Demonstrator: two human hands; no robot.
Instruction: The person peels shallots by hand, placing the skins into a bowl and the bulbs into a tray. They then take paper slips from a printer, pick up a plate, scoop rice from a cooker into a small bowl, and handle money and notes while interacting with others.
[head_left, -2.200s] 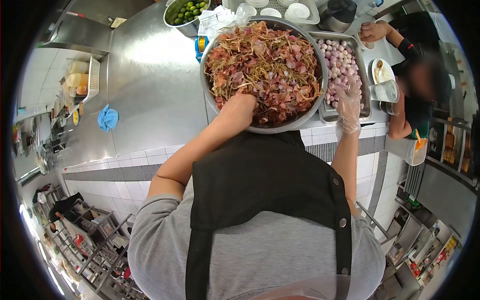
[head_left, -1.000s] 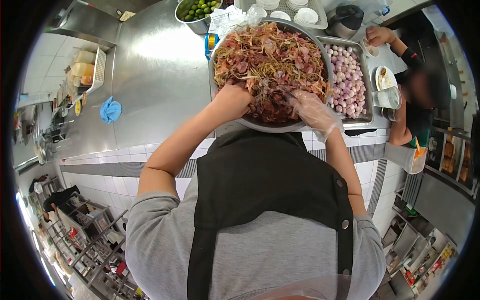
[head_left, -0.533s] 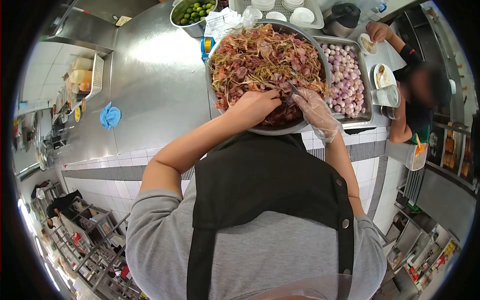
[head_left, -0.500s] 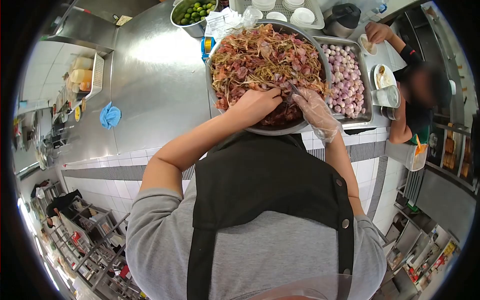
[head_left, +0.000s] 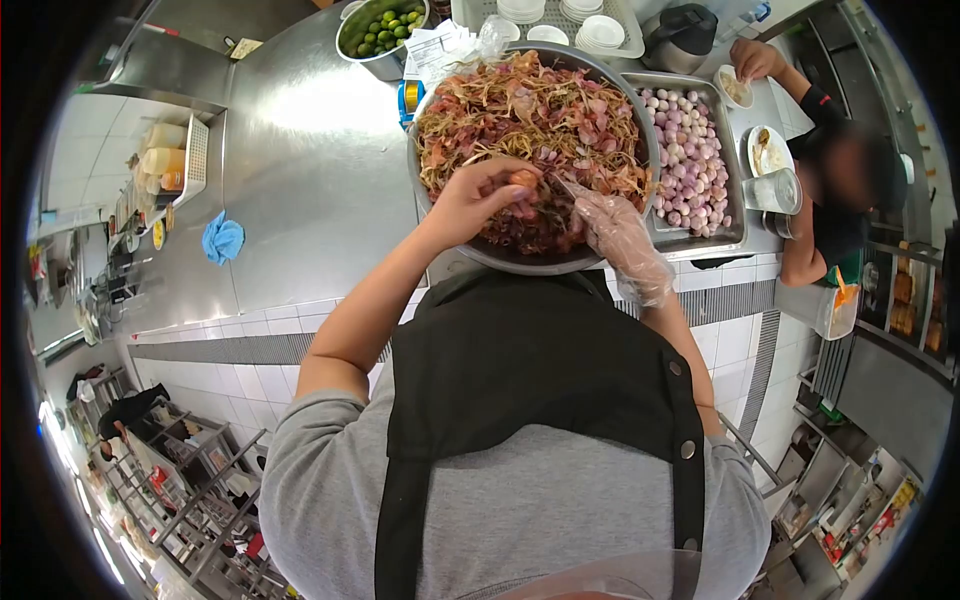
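Observation:
A large round metal bowl [head_left: 414, 165] is heaped with reddish shallot skins and dry stems [head_left: 530, 100]. Over its near part, my bare left hand [head_left: 485, 198] pinches a small orange-brown shallot [head_left: 523, 181] between thumb and fingers. My right hand [head_left: 610, 228], in a clear plastic glove, is closed on a small knife [head_left: 568, 187], whose blade points toward the left hand. Dark reddish shallots [head_left: 535, 232] lie in the bowl below both hands. To the right of the bowl, a metal tray [head_left: 742, 190] holds many peeled shallots [head_left: 690, 160].
A pot of green limes [head_left: 385, 30], paper slips [head_left: 435, 48] and a tape roll [head_left: 411, 97] stand behind left. Small white dishes [head_left: 600, 32] and a dark-lidded jug [head_left: 680, 35] are at the back. A blue cloth [head_left: 222, 238] lies left. Another person [head_left: 835, 180] sits right, near a plate [head_left: 768, 150].
My left hand has risen a little to the left out of the heap, and a shallot now shows in its fingers. My right hand has shifted slightly down and left with the knife.

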